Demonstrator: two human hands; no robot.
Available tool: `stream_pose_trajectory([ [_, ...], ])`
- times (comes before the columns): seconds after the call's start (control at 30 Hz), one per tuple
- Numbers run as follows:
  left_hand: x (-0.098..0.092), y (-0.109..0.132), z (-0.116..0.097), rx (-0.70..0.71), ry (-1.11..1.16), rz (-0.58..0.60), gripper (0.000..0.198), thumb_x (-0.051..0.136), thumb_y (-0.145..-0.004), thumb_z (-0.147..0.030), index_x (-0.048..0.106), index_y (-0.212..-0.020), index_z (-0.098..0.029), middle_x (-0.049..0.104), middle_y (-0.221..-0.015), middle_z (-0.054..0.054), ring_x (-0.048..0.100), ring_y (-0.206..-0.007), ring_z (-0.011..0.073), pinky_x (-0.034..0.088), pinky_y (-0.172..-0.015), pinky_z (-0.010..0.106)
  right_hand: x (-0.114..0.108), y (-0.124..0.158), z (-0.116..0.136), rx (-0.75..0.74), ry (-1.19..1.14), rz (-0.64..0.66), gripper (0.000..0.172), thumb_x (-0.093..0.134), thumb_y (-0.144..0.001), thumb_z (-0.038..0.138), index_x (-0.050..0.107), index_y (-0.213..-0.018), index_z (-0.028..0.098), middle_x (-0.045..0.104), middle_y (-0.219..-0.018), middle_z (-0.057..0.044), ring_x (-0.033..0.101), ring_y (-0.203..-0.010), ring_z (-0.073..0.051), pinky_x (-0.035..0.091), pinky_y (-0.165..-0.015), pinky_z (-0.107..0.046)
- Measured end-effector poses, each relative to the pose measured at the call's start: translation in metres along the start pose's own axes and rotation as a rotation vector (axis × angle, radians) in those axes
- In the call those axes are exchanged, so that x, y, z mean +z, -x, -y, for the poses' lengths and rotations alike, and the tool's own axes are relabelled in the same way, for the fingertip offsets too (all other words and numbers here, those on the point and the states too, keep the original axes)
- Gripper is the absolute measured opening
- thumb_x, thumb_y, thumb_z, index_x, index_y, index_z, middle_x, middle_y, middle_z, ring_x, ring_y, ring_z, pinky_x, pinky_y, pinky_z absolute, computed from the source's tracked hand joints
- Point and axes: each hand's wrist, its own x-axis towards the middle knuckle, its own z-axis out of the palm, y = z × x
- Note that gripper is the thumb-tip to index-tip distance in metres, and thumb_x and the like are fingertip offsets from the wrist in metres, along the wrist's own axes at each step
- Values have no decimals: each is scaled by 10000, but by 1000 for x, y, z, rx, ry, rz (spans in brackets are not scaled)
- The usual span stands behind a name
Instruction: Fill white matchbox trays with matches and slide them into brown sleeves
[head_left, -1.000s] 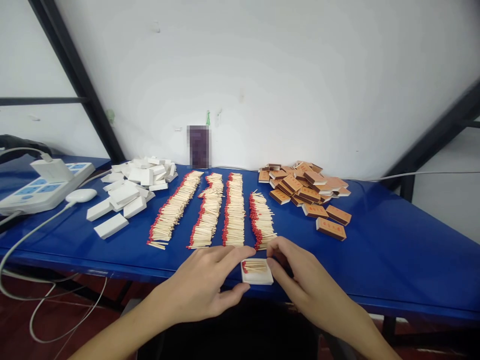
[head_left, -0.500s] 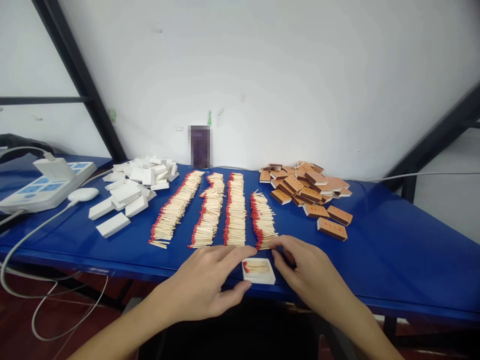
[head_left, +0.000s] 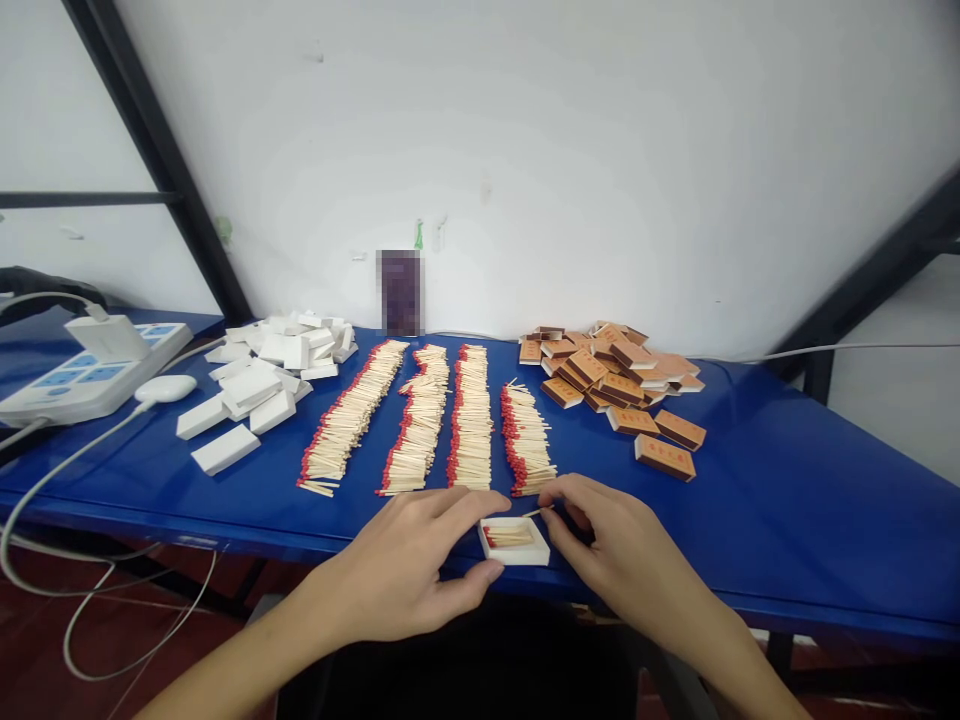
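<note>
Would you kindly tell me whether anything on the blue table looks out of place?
Slightly: in the second match row from the left, some sticks toward the far end jut left, breaking its line.

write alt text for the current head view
The right hand pinches a thin wooden matchstick beside a small white rectangular tray holding red-headed matches; the left hand curves around its left side. Beyond, on a blue table, four rows of matches lie between piled white boxes and orange-brown cardboard matchboxes.

The tray (head_left: 525, 555) is white, the matches (head_left: 470, 430) cream and red-tipped, the table (head_left: 757, 480) blue
</note>
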Motion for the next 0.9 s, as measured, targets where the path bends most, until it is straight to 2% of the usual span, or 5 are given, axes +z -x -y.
stream_pose_trajectory([
  [0.17, -1, 0, 0, 13, 9, 10, 391, 578, -980, -301, 441, -1346, -315, 671, -1281, 1, 675, -1085, 244, 531, -909, 391, 1, -1, -1, -6, 8, 33, 142, 460, -1003, 237, 559, -902, 236, 643, -815, 5, 573, -681, -172, 377, -613, -288],
  [0.3, 1, -1, 1, 3, -1, 21, 418, 612, -955, -294, 445, -1338, -317, 672, -1269, -2, 673, -1077, 251, 534, -897, 395, -3, 1, 7, -16, -137, 17, 160, 435, -1027, 266, 521, -895, 244, 604, -803, 22, 539, -677, -152, 384, -622, -272],
  [0.57, 4, 0, 2, 28, -35, 7, 491, 653, -926, -266, 435, -1363, -316, 663, -1283, 9, 680, -1073, 245, 534, -891, 379, -4, -1, 25, -64, -266, 154, 145, 445, -1022, 217, 541, -916, 237, 624, -854, 24, 561, -758, -142, 404, -691, -263],
  [0.77, 3, -2, 3, 64, -29, 18, 327, 604, -950, -264, 538, -1269, -288, 672, -1139, 14, 683, -952, 219, 527, -806, 339, -2, -1, 21, -33, -234, 79, 124, 456, -998, 208, 520, -896, 239, 594, -799, 27, 528, -695, -145, 388, -641, -266],
  [0.9, 2, -2, 2, 93, -40, 32, 215, 540, -986, -283, 615, -1187, -275, 650, -1104, 30, 668, -907, 201, 513, -779, 312, -3, -1, 11, -1, -82, -38, 121, 457, -993, 246, 563, -934, 249, 587, -725, 28, 533, -679, -171, 390, -640, -282],
])
